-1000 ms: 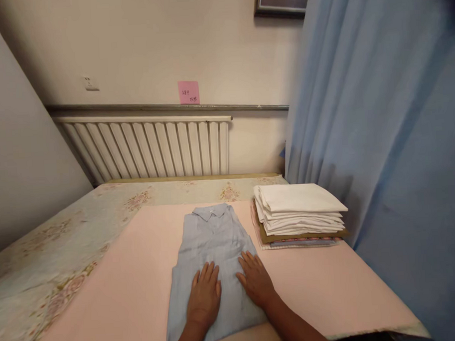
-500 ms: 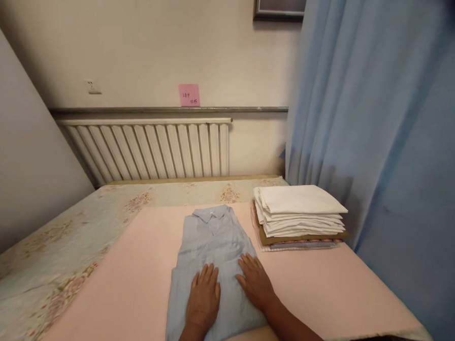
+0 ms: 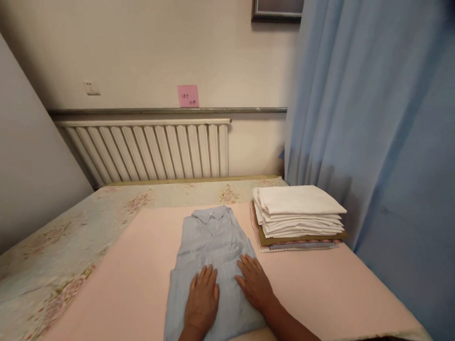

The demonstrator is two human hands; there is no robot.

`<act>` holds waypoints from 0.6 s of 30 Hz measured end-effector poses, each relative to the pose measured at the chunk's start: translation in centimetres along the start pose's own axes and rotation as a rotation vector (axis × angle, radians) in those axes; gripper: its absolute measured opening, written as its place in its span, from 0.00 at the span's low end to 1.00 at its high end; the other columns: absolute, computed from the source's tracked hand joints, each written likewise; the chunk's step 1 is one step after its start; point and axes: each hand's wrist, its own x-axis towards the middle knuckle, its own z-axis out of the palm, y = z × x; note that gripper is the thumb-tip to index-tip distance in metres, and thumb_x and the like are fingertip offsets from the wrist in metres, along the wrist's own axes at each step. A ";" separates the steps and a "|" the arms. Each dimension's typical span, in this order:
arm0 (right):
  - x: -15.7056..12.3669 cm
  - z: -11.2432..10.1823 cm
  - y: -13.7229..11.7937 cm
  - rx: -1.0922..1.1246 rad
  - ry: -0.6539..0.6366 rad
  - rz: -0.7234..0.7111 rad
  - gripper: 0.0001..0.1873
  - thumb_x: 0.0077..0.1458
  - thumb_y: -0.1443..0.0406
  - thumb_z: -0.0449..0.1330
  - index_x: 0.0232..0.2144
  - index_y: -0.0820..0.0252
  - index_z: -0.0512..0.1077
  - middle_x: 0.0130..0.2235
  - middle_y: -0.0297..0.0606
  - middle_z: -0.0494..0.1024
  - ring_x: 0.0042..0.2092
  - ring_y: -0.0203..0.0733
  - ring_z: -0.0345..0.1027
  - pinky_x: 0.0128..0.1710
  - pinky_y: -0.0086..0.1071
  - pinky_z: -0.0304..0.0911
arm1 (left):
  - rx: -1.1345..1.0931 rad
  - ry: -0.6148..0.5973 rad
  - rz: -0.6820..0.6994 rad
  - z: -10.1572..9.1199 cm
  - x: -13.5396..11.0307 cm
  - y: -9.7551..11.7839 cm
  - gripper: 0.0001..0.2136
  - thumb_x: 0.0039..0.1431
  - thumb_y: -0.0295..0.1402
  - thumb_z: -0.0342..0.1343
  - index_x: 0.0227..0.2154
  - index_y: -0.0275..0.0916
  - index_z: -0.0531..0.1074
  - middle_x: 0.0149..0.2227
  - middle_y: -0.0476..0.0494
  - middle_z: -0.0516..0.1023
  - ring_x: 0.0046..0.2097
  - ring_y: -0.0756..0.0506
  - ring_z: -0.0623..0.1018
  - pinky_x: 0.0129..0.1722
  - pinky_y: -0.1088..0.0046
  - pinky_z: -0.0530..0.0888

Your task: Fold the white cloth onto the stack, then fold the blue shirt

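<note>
A light blue collared shirt lies flat on a pink cloth, its collar toward the wall and its sides folded in to a long narrow shape. My left hand rests palm down on the left part of its lower half, fingers stretched out. On the right side of the shirt lies my right hand, also flat, with fingers spread a little. Neither hand grips the fabric. Parts of the shirt under the palms and forearms are hidden.
To the right stands a stack of folded cloths, white above and coloured below. A blue curtain hangs along the right side. Floral bedding spreads to the left, and a radiator lines the wall behind.
The view has shifted very slightly. Both hands keep their places on the shirt, and the shirt has not visibly moved.
</note>
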 end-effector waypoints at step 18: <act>0.0 -0.1 -0.1 0.007 -0.013 0.007 0.22 0.62 0.56 0.51 0.54 0.59 0.67 0.59 0.43 0.67 0.62 0.50 0.55 0.62 0.47 0.50 | -0.001 0.027 0.012 0.4 -0.1 -0.2 0.20 0.64 0.33 0.41 0.57 0.42 0.65 0.61 0.43 0.66 0.63 0.41 0.62 0.59 0.54 0.61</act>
